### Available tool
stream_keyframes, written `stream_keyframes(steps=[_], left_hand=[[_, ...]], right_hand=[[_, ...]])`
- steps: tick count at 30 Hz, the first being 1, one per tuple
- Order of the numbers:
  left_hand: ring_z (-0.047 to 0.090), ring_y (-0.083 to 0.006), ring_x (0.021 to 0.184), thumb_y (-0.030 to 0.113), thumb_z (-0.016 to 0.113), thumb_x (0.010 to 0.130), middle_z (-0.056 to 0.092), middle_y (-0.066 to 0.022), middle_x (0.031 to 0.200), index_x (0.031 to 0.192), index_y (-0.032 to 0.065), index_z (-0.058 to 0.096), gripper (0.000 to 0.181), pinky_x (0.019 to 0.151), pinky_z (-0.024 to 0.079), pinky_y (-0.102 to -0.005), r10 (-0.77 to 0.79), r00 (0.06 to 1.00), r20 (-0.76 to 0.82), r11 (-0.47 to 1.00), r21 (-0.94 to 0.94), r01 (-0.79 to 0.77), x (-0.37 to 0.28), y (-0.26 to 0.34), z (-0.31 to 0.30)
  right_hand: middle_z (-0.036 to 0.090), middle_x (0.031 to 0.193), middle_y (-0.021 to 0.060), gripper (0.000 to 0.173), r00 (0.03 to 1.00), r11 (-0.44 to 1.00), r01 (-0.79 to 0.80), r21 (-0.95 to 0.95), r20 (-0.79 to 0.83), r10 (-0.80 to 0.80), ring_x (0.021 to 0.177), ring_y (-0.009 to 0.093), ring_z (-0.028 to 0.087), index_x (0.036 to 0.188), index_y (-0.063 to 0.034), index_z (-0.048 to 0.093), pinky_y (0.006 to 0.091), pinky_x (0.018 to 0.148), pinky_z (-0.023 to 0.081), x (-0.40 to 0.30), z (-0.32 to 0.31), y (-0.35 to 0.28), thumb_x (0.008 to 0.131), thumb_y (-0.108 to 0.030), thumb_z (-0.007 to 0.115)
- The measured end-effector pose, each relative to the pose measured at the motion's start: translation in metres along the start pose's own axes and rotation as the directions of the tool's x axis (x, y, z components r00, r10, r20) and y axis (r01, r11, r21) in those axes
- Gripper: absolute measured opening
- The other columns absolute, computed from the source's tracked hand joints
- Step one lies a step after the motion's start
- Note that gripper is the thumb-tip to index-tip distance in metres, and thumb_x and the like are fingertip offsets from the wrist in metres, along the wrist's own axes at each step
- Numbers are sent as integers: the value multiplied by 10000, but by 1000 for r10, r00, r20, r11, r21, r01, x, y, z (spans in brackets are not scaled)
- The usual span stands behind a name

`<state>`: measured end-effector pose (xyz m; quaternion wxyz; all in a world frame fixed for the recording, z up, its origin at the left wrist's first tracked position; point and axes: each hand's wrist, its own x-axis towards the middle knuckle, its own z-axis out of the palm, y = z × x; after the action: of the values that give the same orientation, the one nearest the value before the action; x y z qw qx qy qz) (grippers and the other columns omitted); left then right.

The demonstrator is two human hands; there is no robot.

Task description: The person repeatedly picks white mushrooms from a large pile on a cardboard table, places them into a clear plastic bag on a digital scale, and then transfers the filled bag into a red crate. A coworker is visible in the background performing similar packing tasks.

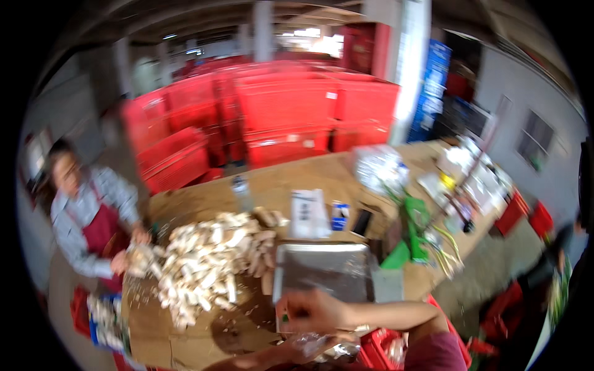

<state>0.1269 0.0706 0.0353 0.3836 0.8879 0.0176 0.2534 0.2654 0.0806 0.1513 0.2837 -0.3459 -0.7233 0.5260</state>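
My right hand (313, 310), bent and blurred, is over the near part of a metal tray (325, 250); whether its fingers hold anything cannot be told. Just below it, my left hand (306, 348) is at a crumpled clear plastic bag (312, 342), with its fingers mostly hidden by the plastic and blur. Shiny plastic-wrapped items lie beside the hands at the table's near edge. Left of the tray, a large heap of pale, thick-stemmed mushrooms (209, 255) spreads over the brown table covering (153, 343).
A co-worker (88, 213) handles mushrooms at the left. Behind the table stand stacked red crates (287, 102). A plastic bottle (241, 192), papers (310, 213), a phone (362, 221), a plastic bundle (380, 168) and green leaves (413, 232) lie on the table. A red basket (378, 350) is near my right arm.
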Motion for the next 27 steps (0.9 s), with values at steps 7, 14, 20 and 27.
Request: stream_keyframes(steps=[7, 14, 20, 27], left_hand=[[298, -279, 1398, 217, 501, 945, 271, -118, 1533, 1418, 171, 433, 481, 1164, 117, -447, 119, 970, 213, 979, -188, -79, 28, -12, 16], [329, -281, 1382, 205, 492, 947, 310, -124, 1516, 1397, 158, 464, 453, 1161, 133, -449, 250, 907, 339, 936, -324, -137, 39, -7, 47], [356, -284, 1369, 195, 484, 949, 343, -129, 1501, 1379, 147, 491, 433, 1158, 148, -450, 352, 853, 385, 900, -388, -196, 54, -12, 38], [387, -286, 1354, 183, 474, 952, 381, -135, 1483, 1359, 135, 523, 413, 1155, 164, -452, 551, 796, 251, 807, -404, -431, 114, -32, 42]], right_hand=[[521, 1237, 71, 576, 863, 406, -454, 793, 278, 423, 1090, 151, 504, 1378, -79, 379, 316, 890, 433, -82, 32, 162, 963, -458, 505], [420, 1377, 74, 660, 907, 265, -261, 928, 142, 396, 1213, 174, 447, 1437, -104, 318, 352, 999, 375, -126, 75, 138, 952, -528, 461], [334, 1496, 77, 731, 872, 204, -3, 979, -98, 480, 1319, 193, 398, 1487, -126, 266, 383, 1093, 324, -153, 83, 135, 942, -588, 423], [459, 1420, 105, 702, 578, 223, 433, 873, -459, 675, 1247, 252, 489, 1429, -78, 371, 432, 1063, 380, -192, 91, 150, 929, -559, 477]])
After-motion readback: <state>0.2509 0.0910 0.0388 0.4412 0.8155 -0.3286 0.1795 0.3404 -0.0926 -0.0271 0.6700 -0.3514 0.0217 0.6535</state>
